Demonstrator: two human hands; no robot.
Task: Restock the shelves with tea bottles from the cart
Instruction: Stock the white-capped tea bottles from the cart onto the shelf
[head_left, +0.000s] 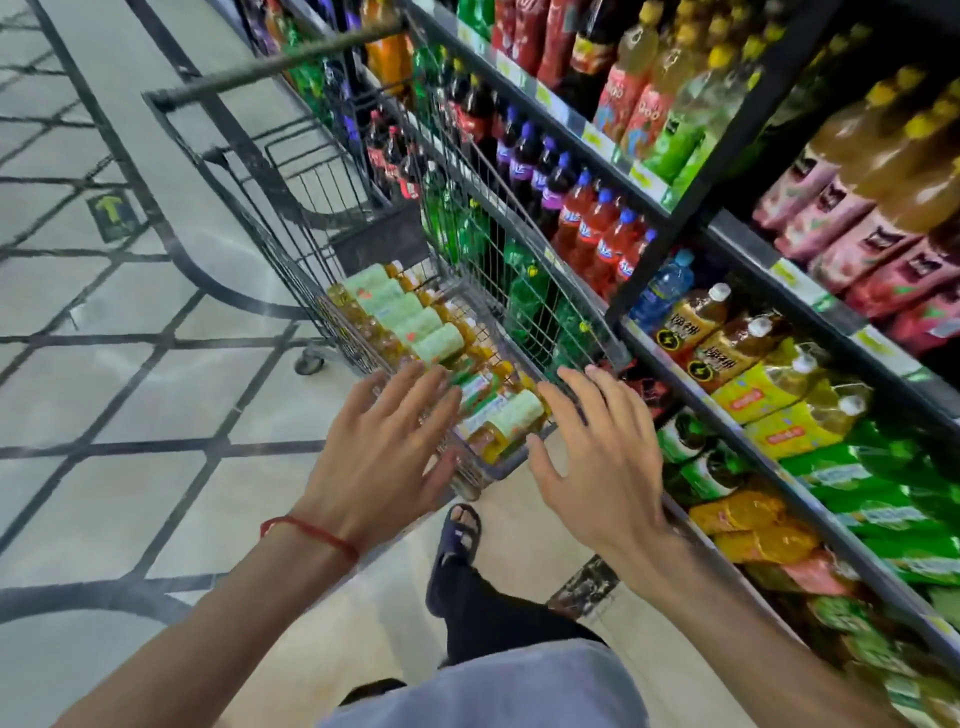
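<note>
Tea bottles: clear plastic, amber liquid, pale green labels with a small red mark, yellow-orange caps. They lay on their sides in a packed row along the bottom of the cart, a few more piled at the near end.

Left hand: released, fingers straight and spread, gripping nothing. It sat over the cart's near left corner, fingertips just short of the closest bottles. Contact with the wire: cannot tell, motion blur. Thin red string round that wrist.

Right hand: also released, fingers splayed, empty, at the cart's near right corner, with the nearest bottles between the two hands.

Materials: floor of glossy pale tiles with dark curved line inlays. Cart of dark wire mesh with a tube handle. Shelves with a black metal frame and yellow-green price strips, packed with coloured plastic drink bottles.
</note>
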